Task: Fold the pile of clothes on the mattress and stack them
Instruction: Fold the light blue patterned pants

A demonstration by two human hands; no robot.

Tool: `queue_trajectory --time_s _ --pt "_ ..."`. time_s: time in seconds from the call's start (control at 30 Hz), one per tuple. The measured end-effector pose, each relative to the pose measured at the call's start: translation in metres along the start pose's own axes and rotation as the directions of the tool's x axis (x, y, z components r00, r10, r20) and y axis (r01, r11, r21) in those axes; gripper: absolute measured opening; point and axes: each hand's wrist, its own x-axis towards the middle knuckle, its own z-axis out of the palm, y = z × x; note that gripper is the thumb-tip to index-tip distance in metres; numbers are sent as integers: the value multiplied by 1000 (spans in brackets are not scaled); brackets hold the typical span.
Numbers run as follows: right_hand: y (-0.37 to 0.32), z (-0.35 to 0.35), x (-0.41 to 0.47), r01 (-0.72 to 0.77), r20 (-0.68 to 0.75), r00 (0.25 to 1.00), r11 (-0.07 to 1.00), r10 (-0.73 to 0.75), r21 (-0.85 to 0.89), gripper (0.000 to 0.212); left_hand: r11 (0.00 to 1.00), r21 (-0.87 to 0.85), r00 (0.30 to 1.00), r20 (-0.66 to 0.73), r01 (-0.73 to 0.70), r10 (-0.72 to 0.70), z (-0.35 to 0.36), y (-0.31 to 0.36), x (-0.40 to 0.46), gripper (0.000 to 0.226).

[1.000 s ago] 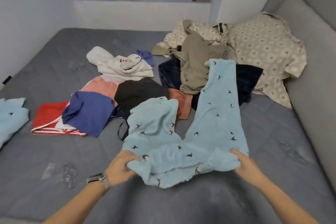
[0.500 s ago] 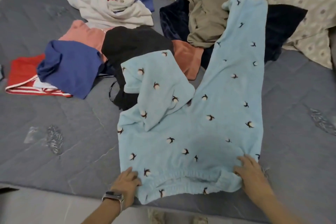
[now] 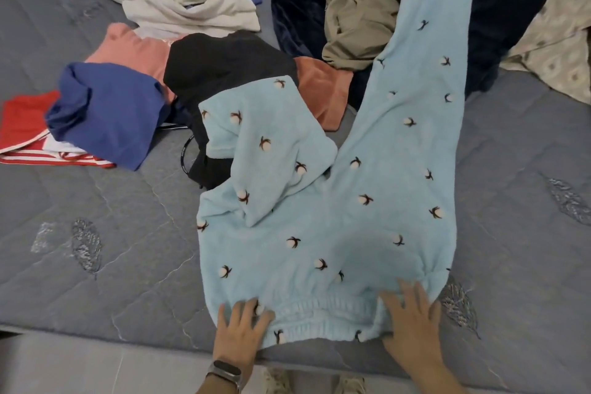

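— Status of hands?

— My left hand (image 3: 243,326) and right hand (image 3: 412,320) lie flat, fingers spread, pressing the waistband of the light-blue fleece pyjama trousers (image 3: 319,249) on the mattress (image 3: 112,249).

— Orientation of the trousers?

— Long axis runs away from me. The right leg extends straight ahead of my right hand; the left leg is doubled back, nearer my left hand.

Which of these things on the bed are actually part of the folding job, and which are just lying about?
Part of the job:
- fluffy light-blue trousers, both hands pressing flat on the waistband
- left hand
- right hand
- unfolded clothes: cream top, royal-blue garment

Just lying about:
- patterned cream bedding
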Motion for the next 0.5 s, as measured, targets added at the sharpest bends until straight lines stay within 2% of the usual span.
queue_trajectory --time_s 0.03,0.07,0.13,0.17,0.2,0.27,0.3,0.37,0.43,0.5 --pt "1 -3 4 47 83 996 997 -43 -54 79 1000 -29 1000 -20 8 -9 -3 -4 1 31" --pt "2 -8 9 59 193 980 998 -51 -37 59 997 -63 999 18 36 -35 -9 -8 4 31" --pt "6 -26 16 43 319 944 990 -83 131 14 992 -109 994 98 55 -45 -36 -14 11 31" --pt "5 -40 19 42 347 932 981 -107 191 13 992 -113 996 76 57 -48 -46 -21 17 33" --pt "2 -56 22 23 358 927 972 -108 234 27 984 -158 993 89 87 -74 -64 -29 25 35" --pt "0 -90 32 -3 311 945 950 -99 311 35 928 -321 976 163 190 -144 -103 -38 39 31" --pt "-1 -111 37 -17 300 950 948 -84 318 35 854 -465 971 160 234 -179 -123 -41 47 25" --pt "-1 -154 50 17 253 962 951 -100 309 33 729 -612 950 147 305 -274 -173 -42 70 24" --pt "0 -212 61 42 164 981 934 -107 356 26 707 -626 941 150 328 -304 -230 -47 97 27" --pt "0 -274 68 57 35 996 916 -77 398 23 735 -628 957 58 257 -285 -292 -49 123 20"
